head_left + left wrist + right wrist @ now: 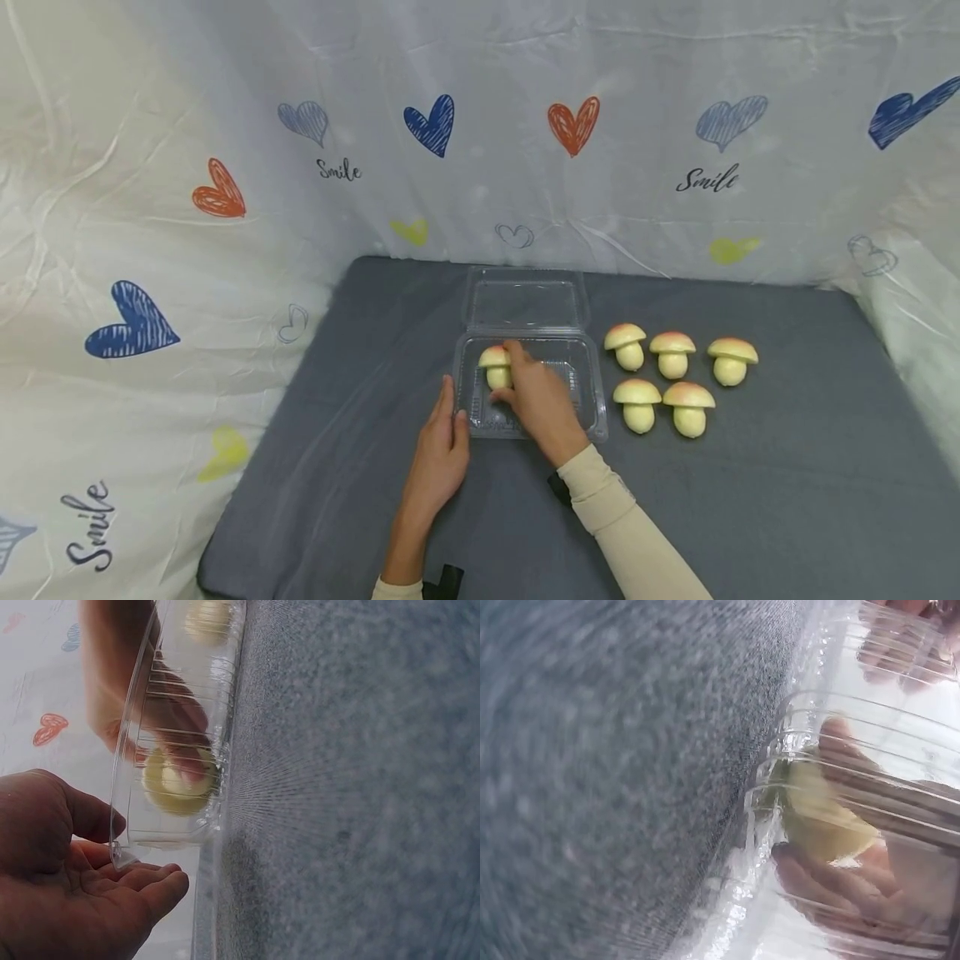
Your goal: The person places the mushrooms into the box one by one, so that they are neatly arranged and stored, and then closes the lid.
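A clear plastic clamshell container [592, 392] stands on the cloth with its lid [525, 300] folded back. Inside its left part is a mushroom-shaped piece [495, 358], pale yellow with a reddish cap top. My right hand [538, 400] reaches into the container and grips this mushroom between thumb and fingers. Through the clear wall, the right wrist view shows fingers [832, 889] either side of the mushroom [821, 817]. At the container's left edge, my left hand [438, 458] holds the rim [120, 795], thumb on one side and fingers on the other.
Several similar mushrooms [672, 354] lie in two rows right of the container, on the dark grey cloth [787, 500]. A pale curtain [480, 192] printed with hearts and the word "Smile" rises behind the table and along both sides.
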`<control>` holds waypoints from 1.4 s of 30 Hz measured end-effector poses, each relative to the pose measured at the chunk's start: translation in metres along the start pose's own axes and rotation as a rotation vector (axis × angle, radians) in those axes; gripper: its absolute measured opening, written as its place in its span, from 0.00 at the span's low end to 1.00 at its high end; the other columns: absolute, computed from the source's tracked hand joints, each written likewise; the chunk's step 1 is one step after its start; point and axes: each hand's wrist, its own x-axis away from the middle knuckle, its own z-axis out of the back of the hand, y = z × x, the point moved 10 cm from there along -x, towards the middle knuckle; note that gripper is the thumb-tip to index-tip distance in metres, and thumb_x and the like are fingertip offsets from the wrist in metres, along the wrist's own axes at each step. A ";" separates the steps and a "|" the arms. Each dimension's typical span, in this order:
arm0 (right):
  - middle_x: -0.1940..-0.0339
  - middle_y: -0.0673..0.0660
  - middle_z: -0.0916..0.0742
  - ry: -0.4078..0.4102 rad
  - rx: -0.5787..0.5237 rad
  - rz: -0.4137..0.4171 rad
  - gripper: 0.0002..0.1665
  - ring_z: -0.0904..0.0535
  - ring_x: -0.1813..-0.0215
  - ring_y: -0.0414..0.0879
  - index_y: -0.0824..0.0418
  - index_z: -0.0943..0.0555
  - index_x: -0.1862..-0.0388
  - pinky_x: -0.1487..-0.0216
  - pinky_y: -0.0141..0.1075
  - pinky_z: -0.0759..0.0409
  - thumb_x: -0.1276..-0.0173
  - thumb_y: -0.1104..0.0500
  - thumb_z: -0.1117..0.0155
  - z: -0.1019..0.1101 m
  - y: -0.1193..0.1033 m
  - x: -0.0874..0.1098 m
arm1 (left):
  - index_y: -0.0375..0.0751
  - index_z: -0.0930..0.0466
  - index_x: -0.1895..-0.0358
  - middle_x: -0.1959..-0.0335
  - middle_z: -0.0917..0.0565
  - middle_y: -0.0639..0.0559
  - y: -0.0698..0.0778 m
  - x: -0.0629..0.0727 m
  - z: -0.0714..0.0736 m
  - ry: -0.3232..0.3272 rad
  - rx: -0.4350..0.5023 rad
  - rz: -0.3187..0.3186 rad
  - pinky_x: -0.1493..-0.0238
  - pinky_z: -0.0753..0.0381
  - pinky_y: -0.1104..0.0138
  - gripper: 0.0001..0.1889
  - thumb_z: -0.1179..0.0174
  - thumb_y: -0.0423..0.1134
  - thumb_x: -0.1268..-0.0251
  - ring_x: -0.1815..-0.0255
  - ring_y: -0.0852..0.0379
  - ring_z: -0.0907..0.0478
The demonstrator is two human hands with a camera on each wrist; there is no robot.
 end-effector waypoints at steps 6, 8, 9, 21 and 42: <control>0.62 0.63 0.10 0.002 -0.015 0.015 0.48 0.13 0.70 0.59 0.59 0.28 0.31 0.73 0.52 0.18 0.46 0.48 0.14 -0.001 -0.003 0.000 | 0.33 0.53 0.14 0.14 0.48 0.37 -0.001 0.000 0.000 0.004 0.004 0.004 0.19 0.43 0.44 0.32 0.53 0.36 0.12 0.15 0.44 0.49; 0.61 0.63 0.10 0.004 -0.006 0.016 0.49 0.12 0.69 0.59 0.59 0.28 0.31 0.72 0.52 0.18 0.47 0.48 0.14 -0.002 -0.004 0.000 | 0.33 0.53 0.14 0.14 0.48 0.37 0.000 0.000 0.000 0.004 0.001 0.002 0.19 0.43 0.44 0.32 0.53 0.36 0.12 0.15 0.44 0.49; 0.60 0.63 0.10 0.004 -0.002 0.019 0.49 0.12 0.69 0.59 0.59 0.28 0.30 0.72 0.52 0.18 0.47 0.47 0.13 -0.002 -0.004 0.000 | 0.33 0.53 0.14 0.14 0.48 0.37 0.000 0.000 0.000 0.004 0.000 0.003 0.19 0.42 0.44 0.32 0.53 0.36 0.12 0.15 0.44 0.49; 0.61 0.64 0.09 0.029 0.005 0.052 0.52 0.12 0.69 0.59 0.60 0.28 0.29 0.72 0.53 0.17 0.48 0.46 0.13 -0.001 -0.004 0.001 | 0.34 0.53 0.14 0.14 0.48 0.38 -0.002 0.000 -0.001 0.004 -0.003 0.009 0.20 0.41 0.43 0.32 0.53 0.37 0.11 0.15 0.43 0.48; 0.71 0.61 0.14 0.095 -0.051 -0.036 0.45 0.30 0.87 0.39 0.59 0.31 0.20 0.84 0.37 0.28 0.28 0.42 0.26 0.065 0.010 0.017 | 0.34 0.53 0.14 0.14 0.49 0.40 -0.001 0.001 0.000 0.007 0.009 0.017 0.19 0.42 0.43 0.33 0.53 0.37 0.12 0.15 0.43 0.49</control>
